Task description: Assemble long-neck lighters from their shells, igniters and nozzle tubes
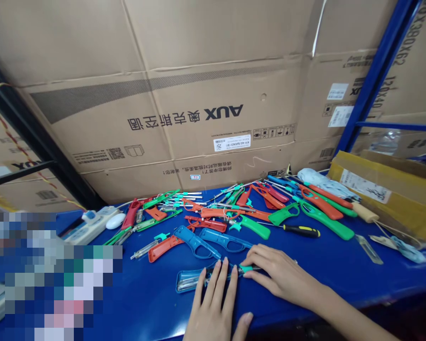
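On the blue tabletop in front of me lies a blue half-shell of a long-necked gas lighter [182, 282], with a clear fuel tank [189, 283] inside it. My left hand [213, 303] rests across this shell, its fingers stretched and spread, the tips touching the inner parts. From the right, my right hand [282, 271] pinches a teal trigger [246, 269] at the neck end of the same lighter. The fingers partly cover the middle and the metal neck. Just behind lie two more blue shells [195, 242], apart from both hands.
Orange shells [163, 248], green shells [253, 227] and metal rods lie heaped at the back. Further right are a black-and-yellow screwdriver [301, 230] and a yellow-taped carton [386, 199]. A power strip [94, 225] stands left. Cardboard [184, 94] walls the back.
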### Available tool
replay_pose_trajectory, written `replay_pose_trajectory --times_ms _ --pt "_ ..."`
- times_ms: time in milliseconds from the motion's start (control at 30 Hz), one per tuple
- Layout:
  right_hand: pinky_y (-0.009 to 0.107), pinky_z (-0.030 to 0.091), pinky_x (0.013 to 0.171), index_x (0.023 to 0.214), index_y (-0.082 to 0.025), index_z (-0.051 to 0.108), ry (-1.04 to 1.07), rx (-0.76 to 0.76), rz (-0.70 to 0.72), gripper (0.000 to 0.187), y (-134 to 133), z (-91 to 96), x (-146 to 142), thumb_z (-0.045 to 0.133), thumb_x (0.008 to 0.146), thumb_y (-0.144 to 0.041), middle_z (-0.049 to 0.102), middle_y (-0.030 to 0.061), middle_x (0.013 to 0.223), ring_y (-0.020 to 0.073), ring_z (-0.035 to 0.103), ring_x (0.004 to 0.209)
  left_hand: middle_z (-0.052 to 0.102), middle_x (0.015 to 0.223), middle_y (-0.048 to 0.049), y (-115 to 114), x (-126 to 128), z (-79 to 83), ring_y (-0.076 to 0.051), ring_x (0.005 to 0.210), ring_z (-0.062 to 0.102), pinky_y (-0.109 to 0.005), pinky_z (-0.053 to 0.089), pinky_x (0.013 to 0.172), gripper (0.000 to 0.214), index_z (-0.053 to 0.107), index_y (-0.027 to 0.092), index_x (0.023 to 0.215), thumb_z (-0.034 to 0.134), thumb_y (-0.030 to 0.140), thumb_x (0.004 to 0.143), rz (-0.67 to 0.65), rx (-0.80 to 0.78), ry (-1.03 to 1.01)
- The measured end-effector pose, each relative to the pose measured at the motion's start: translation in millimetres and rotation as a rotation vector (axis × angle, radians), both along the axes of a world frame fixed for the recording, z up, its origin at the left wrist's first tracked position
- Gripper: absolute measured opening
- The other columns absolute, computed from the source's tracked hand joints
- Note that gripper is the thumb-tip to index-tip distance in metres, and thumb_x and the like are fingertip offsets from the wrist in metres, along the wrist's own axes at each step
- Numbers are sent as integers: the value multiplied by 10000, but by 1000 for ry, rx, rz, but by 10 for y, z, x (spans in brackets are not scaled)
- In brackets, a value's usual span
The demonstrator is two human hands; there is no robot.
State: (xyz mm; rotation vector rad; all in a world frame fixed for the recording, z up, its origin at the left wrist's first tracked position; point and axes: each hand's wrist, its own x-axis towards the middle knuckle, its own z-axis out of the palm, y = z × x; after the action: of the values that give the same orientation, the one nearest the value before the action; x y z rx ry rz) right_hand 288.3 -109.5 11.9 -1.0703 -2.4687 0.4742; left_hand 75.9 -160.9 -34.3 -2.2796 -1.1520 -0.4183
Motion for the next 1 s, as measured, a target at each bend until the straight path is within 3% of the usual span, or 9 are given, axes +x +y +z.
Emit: replay_pose_trajectory --times_ms 233,500,800,900,1000 --pt "249 467 763 1091 -280 612 21 -97 10 214 34 75 24 474 948 -361 606 -1 1006 151 626 872 508 1393 -70 -15 -7 72 -222 1263 466 -373 357 986 565 373 176 1413 396 470 931 11 -36 -15" --pt "271 490 789 1010 -220 579 39 -142 8 188 23 43 -10 459 951 -352 583 20 1006 160 616 869 469 1423 -59 -29 -18 114 -234 1274 457 -391 335 1004 558 375 228 1413 408 495 924 -2 -56 -27" --pt "256 495 787 994 -198 567 79 -73 51 150 2 7 -25 470 949 -303 580 38 1007 153 620 871 477 1419 -65 -34 -48 63 -230 1281 450 -391 358 1013 511 400 222 1400 444 406 925 -11 -59 -67" --pt "253 496 765 1020 -200 579 57 -20 65 161 1 -15 -22 477 947 -301 586 41 1010 156 626 861 514 1387 -74 -41 -47 63 -232 1229 501 -393 391 1008 520 401 193 1400 470 378 918 -18 -97 -144" --pt "256 496 748 1032 -204 592 27 40 72 166 -8 -30 -23 487 942 -297 594 43 1014 161 629 846 548 1351 -64 -58 -21 105 -223 1181 541 -410 418 1001 488 413 238 1392 486 317 916 5 -185 -266"
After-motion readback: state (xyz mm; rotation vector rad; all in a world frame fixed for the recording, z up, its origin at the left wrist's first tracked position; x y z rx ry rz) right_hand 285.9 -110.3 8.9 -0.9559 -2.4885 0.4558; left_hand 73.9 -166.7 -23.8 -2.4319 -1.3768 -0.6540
